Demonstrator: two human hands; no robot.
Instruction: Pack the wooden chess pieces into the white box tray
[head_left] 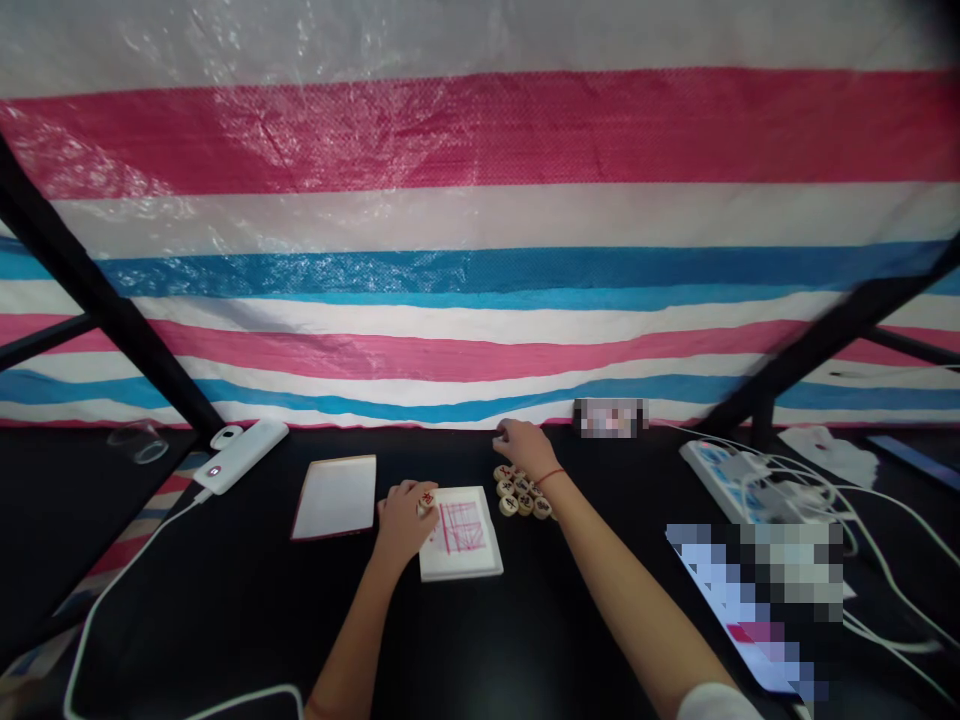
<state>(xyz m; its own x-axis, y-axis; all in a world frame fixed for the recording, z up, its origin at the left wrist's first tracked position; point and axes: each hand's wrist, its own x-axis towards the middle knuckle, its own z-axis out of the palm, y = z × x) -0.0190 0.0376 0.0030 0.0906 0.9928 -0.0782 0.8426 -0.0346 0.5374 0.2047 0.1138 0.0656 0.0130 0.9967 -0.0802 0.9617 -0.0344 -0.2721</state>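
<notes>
A small white box [463, 535] with red grid lines on it lies on the black table [247, 590]. My left hand [403, 520] rests at its left edge, fingers closed on a round wooden game piece [427, 500] with a red mark. My right hand [525, 447] reaches further back, fingers curled down over a cluster of several round wooden pieces [521, 492]; whether it grips one I cannot make out. A thin red cord circles my right wrist.
A white lid [336, 497] lies left of the box. A white power bank [240, 455] with a cable sits at the back left, near a clear cup [139, 441]. A power strip [731, 475] with white cables lies at the right. A striped tarp [480, 250] hangs behind.
</notes>
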